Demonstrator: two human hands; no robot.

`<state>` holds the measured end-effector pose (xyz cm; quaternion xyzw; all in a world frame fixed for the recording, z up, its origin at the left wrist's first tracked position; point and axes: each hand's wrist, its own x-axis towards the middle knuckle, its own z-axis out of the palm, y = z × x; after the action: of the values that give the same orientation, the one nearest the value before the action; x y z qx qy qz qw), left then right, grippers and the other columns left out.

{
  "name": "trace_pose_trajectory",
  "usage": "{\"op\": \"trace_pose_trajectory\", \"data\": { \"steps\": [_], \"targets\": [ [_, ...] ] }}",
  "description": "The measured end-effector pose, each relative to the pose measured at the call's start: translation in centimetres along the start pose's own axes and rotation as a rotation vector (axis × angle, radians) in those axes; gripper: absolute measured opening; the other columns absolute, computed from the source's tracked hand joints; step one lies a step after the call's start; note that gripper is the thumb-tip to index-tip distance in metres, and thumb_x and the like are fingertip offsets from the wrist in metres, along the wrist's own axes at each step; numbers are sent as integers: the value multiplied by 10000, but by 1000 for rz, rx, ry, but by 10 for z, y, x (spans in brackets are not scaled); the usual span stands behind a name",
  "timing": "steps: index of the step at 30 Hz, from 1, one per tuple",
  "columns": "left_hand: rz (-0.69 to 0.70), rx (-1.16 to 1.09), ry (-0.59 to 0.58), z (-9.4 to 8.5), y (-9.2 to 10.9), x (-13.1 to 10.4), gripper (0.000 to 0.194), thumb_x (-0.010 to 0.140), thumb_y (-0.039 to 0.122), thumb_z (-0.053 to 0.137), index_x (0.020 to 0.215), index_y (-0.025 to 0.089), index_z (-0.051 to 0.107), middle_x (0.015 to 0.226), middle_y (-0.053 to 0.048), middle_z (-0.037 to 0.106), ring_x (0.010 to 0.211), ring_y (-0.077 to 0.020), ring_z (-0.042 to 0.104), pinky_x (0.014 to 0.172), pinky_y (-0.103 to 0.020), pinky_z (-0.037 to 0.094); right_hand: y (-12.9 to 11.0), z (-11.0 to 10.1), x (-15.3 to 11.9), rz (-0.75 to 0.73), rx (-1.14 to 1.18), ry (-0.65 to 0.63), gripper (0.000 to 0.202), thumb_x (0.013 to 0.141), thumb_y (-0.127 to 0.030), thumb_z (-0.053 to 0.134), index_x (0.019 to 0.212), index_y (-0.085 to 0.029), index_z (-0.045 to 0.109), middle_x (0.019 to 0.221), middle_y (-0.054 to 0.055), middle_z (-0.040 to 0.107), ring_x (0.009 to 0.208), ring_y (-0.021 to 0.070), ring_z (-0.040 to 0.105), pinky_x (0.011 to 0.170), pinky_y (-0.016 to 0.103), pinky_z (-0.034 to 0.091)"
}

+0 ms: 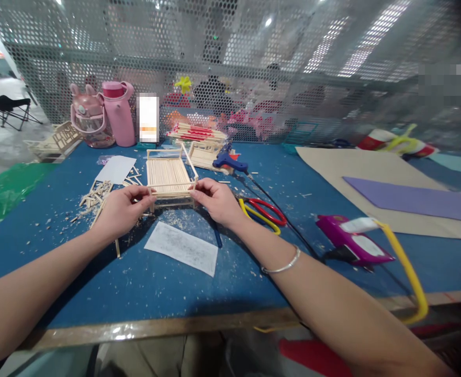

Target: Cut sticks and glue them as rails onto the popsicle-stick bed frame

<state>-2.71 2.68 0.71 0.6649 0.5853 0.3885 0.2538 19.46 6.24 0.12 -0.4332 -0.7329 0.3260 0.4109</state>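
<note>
A small wooden stick frame [168, 174], with a slatted platform and thin rails, is held just above the blue tabletop. My left hand [123, 208] pinches its near left corner between thumb and fingers. At the near right corner, my right hand [217, 200] closes on it in the same way. A bangle circles my right wrist. In front of the frame lies a white paper strip [181, 248] with grey smudges. Cut stick pieces [97, 195] and a white sheet [116, 169] are left of the frame.
A blue glue gun [231, 161] rests behind my right hand, near red-and-yellow-handled scissors [267, 212]. Right of my arm is a purple device [351, 241] with a yellow strap. Pink bottles [119, 115], a lit phone [147, 119] and bundled sticks [197, 135] line the mesh panel.
</note>
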Motion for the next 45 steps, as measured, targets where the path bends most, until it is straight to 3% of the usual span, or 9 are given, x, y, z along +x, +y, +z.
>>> {"op": "trace_pose_trajectory", "data": {
  "steps": [5, 9, 12, 17, 24, 31, 37, 41, 45],
  "targets": [
    [-43, -27, -58, -4, 1, 2, 335, 722, 403, 593, 946, 163, 662, 807, -54, 682, 671, -157, 575, 664, -301, 436, 0, 2, 0, 7, 29, 21, 127, 754, -303, 560, 770, -180, 590, 680, 10, 532, 608, 123, 478, 593, 289, 401],
    [9, 52, -205, -16, 8, 17, 196, 670, 377, 616, 659, 182, 622, 632, -15, 629, 534, -128, 504, 535, -270, 370, 0, 4, 1, 30, 77, 18, 119, 740, -301, 566, 753, -184, 582, 674, 1, 531, 564, 105, 473, 583, 281, 397],
    [30, 130, -302, -23, 11, 24, 228, 662, 421, 625, 604, 201, 613, 533, 12, 575, 477, -119, 463, 480, -251, 318, 0, 5, 1, 26, 103, 22, 126, 734, -306, 569, 776, -188, 585, 672, -3, 535, 564, 103, 476, 575, 273, 395],
    [30, 9, -170, -15, 4, 15, 285, 743, 448, 561, 809, 192, 668, 725, -34, 676, 587, -139, 546, 558, -267, 397, -2, 5, 0, 35, 117, 7, 119, 741, -289, 565, 793, -184, 585, 663, -6, 539, 552, 98, 477, 563, 272, 396],
    [49, 13, -81, -8, -1, 9, 274, 744, 439, 588, 827, 204, 701, 822, -47, 721, 708, -184, 611, 681, -315, 449, -4, 2, 1, 44, 109, -3, 102, 742, -266, 574, 790, -177, 586, 636, -25, 535, 554, 92, 483, 569, 266, 401],
    [11, 37, -84, -9, 3, 8, 333, 736, 465, 590, 892, 200, 718, 874, -44, 731, 782, -215, 625, 702, -319, 450, -5, 1, 2, 58, 165, -19, 111, 728, -267, 586, 777, -168, 585, 630, -34, 533, 538, 82, 485, 565, 256, 400],
    [13, 25, -70, -9, 3, 8, 333, 724, 460, 602, 878, 188, 716, 799, -32, 729, 710, -194, 625, 669, -301, 454, -5, 3, 2, 57, 172, -11, 97, 726, -264, 585, 759, -174, 584, 619, -36, 531, 528, 81, 478, 560, 261, 402],
    [42, -15, -117, -11, -2, 10, 315, 712, 429, 617, 881, 176, 694, 835, -56, 714, 713, -181, 612, 695, -318, 453, -3, 3, 1, 59, 224, -30, 153, 697, -282, 607, 808, -178, 583, 652, -27, 530, 545, 88, 479, 562, 269, 411],
    [86, -76, -201, -17, -5, 12, 387, 704, 394, 631, 1023, 175, 619, 724, -16, 634, 619, -135, 554, 614, -296, 434, 0, -6, 1, 25, 301, -8, 265, 640, -217, 590, 900, -189, 551, 676, -44, 475, 551, 83, 446, 540, 251, 404]
  ]
}}
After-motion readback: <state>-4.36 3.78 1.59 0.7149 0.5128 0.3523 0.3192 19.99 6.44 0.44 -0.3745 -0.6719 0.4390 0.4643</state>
